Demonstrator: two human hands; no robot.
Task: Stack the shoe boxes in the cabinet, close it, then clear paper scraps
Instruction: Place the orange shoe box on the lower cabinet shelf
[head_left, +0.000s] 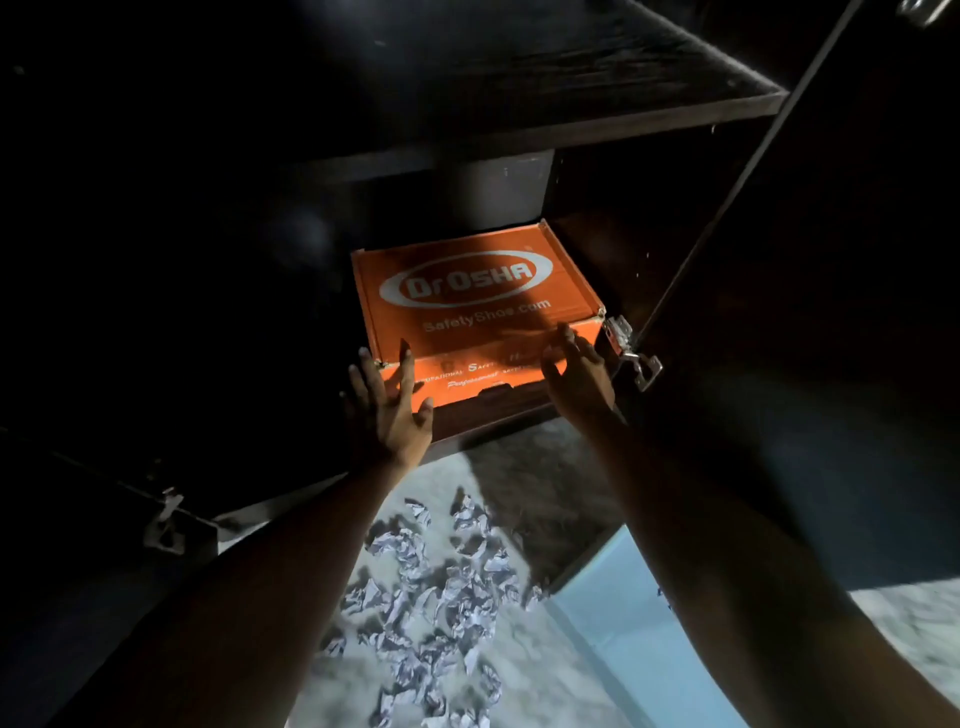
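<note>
Shoe box (475, 293), bright orange with a white oval logo on its lid, sits on the bottom shelf of a dark wooden cabinet (597, 122). It lies flat with its lid up, towards the right of the compartment, its right front corner close to a metal hinge (631, 353) on the cabinet's right wall. Its front face is roughly level with the shelf's front edge, so it looks to be nearly or fully pushed in.

Both of the person's bare arms reach forward and down from the bottom of the view. The left hand (387, 410) is spread wide, fingers straight and apart, with its fingertips at the box's front left corner. This looks like a flat push or steadying touch, not a grasp. The right hand (574, 366) meets the front right corner with its fingers loosely bent over the lid's edge; it holds nothing tightly, and probably guides the box square against the side wall. Placing one hand at each corner would keep the box from twisting as it slides.

The right cabinet door (831, 260) stands open, swung out to the right. A second hinge (163, 522) shows low on the left, in deep shadow.

Below the shelf, crumpled paper scraps (436, 587) lie scattered in a loose pile on the pale floor (524, 691), just in front of the cabinet. A pale blue flat panel (618, 613) lies beside them. The scraps are untouched, so closing the door and clearing them are still to come.
</note>
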